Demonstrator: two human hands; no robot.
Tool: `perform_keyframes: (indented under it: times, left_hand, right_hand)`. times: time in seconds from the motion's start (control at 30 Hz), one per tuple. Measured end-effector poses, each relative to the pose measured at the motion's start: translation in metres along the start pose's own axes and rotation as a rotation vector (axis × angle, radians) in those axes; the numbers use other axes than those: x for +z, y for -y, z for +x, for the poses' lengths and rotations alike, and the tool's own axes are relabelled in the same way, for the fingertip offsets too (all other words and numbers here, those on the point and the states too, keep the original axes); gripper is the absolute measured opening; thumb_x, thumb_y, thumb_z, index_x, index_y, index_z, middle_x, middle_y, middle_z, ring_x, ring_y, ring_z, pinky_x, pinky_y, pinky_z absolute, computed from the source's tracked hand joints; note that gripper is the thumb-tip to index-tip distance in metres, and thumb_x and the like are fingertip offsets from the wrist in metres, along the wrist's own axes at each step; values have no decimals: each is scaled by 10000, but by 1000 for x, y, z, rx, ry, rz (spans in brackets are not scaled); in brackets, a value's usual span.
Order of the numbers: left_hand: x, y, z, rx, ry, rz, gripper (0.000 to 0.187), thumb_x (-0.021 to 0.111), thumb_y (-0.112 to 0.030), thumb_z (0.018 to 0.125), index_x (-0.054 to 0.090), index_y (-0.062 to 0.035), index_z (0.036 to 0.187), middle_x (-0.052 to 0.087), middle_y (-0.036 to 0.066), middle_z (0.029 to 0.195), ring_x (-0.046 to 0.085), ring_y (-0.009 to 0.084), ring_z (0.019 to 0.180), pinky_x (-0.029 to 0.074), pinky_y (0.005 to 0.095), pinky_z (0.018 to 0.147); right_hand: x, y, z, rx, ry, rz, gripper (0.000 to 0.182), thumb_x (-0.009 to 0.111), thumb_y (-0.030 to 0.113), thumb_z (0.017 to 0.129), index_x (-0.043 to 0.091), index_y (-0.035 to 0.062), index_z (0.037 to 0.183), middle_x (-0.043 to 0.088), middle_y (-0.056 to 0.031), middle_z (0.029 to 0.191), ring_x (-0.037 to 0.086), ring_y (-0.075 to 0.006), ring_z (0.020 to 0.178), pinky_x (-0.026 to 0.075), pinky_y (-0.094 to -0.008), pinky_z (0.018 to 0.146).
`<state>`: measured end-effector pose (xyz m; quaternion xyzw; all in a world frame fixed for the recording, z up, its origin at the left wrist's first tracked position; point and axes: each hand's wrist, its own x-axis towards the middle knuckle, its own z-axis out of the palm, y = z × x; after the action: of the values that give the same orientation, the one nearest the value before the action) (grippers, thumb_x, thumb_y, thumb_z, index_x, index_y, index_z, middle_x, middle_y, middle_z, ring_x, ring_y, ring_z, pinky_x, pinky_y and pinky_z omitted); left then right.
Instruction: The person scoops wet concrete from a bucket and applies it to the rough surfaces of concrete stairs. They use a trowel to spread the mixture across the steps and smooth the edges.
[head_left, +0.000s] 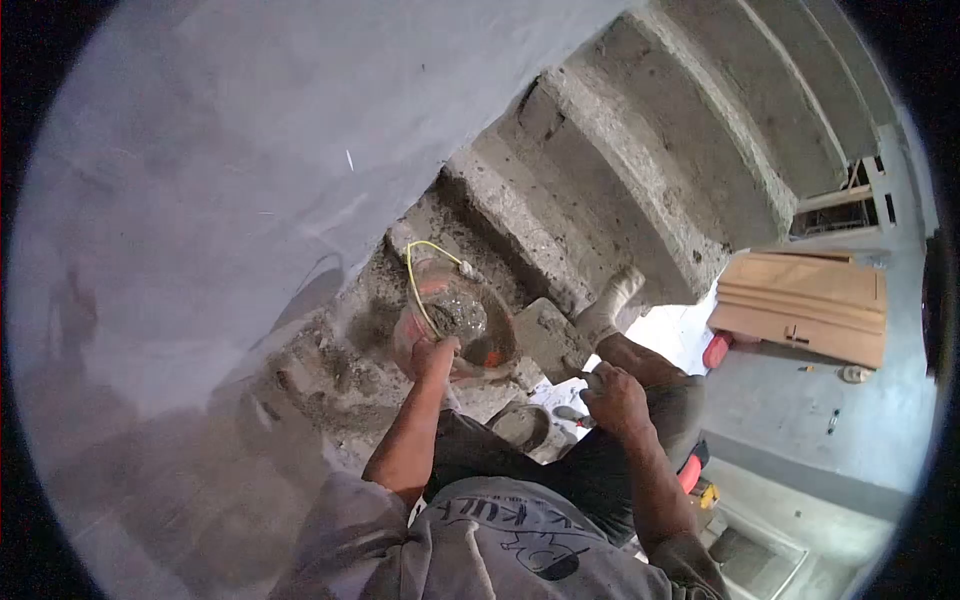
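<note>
My left hand (434,357) is closed on the near rim of a round bucket (496,325), where its yellow handle (412,275) comes down. Grey wet mortar (455,312) lies inside the bucket, which rests on the rough concrete steps. To the right, my right hand (614,397) is wrapped round the handle of a trowel (549,340). The trowel's flat blade, coated in grey mortar, is beside the bucket's right side, close to my foot.
Bare concrete stairs (620,150) rise to the upper right along a grey plastered wall (250,150). A second small bucket (521,426) stands below, between my legs. Wooden door panels (800,308) are at the right.
</note>
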<state>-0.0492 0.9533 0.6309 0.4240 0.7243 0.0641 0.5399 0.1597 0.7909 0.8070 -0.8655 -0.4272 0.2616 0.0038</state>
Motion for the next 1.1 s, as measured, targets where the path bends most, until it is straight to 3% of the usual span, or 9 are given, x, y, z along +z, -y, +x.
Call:
perform_keyframes:
  times: [0.2, 0.3, 0.37, 0.5, 0.63, 0.7, 0.83, 0.97, 1.1]
  left_hand:
    - [50, 25, 56, 76, -16, -116, 800, 698, -282, 609, 398, -26, 1305, 622, 188, 1041, 605, 325, 959, 464, 368, 839]
    - [93, 78, 112, -49, 111, 164, 802, 661, -292, 650, 348, -47, 1347, 618, 197, 1055, 603, 339, 959, 461, 386, 846]
    - [129, 126, 142, 54, -5, 145, 764, 630, -277, 678, 339, -71, 1354, 622, 216, 1027, 604, 354, 948, 469, 404, 830]
    - [101, 85, 124, 24, -41, 22, 566, 612, -270, 669, 508, -78, 1192, 611, 253, 994, 599, 386, 939, 472, 449, 810]
    - [94, 62, 136, -90, -94, 209, 384, 627, -256, 637, 593, 18, 904, 632, 220, 864, 627, 356, 816, 490, 396, 735]
    - [98, 59, 141, -109, -14, 248, 452, 603, -259, 658, 561, 50, 986, 611, 297, 817, 604, 444, 817, 481, 483, 759]
    - [109, 62, 151, -16, -26, 356, 505, 605, -244, 665, 529, -1, 1101, 636, 233, 889, 631, 384, 813, 494, 435, 739]
    - [105, 58, 164, 129, -69, 313, 783, 579, -207, 688, 206, -91, 1367, 636, 230, 874, 615, 417, 775, 489, 474, 708]
    - [106, 55, 171, 194, -129, 411, 813, 568, -195, 705, 149, -154, 1401, 629, 247, 849, 602, 438, 729, 485, 494, 674]
  right_hand:
    - [28, -3, 101, -96, 177, -320, 307, 623, 190, 717, 558, 27, 969, 612, -220, 928, 594, -354, 937, 482, -421, 828]
    - [63, -12, 169, -151, 330, -456, 337, 551, 227, 788, 525, 4, 1038, 597, -232, 976, 586, -367, 958, 486, -445, 822]
    - [103, -26, 197, -192, 394, -525, 372, 487, 272, 858, 501, -24, 1082, 583, -246, 994, 583, -377, 962, 487, -471, 810]
    - [161, -33, 252, -315, 173, -575, 389, 438, 378, 893, 517, 64, 1109, 553, -172, 1019, 580, -305, 914, 499, -471, 723]
    - [191, 4, 305, -412, 221, -665, 303, 467, 317, 874, 545, 123, 1092, 563, -135, 990, 576, -290, 873, 495, -444, 682]
    - [208, 9, 318, -407, 194, -653, 280, 475, 293, 869, 551, 141, 1092, 566, -127, 985, 576, -289, 875, 495, -432, 669]
    - [254, -5, 335, -395, 216, -771, 248, 533, 205, 825, 566, 87, 1041, 548, -97, 983, 570, -290, 914, 505, -389, 689]
    - [265, -40, 311, -376, 193, -670, 303, 499, 268, 838, 602, 69, 1042, 644, -171, 855, 625, -298, 826, 495, -452, 667]
    - [215, -28, 282, -297, 572, -488, 319, 482, 243, 840, 598, 31, 1048, 634, -206, 942, 637, -308, 843, 508, -424, 714]
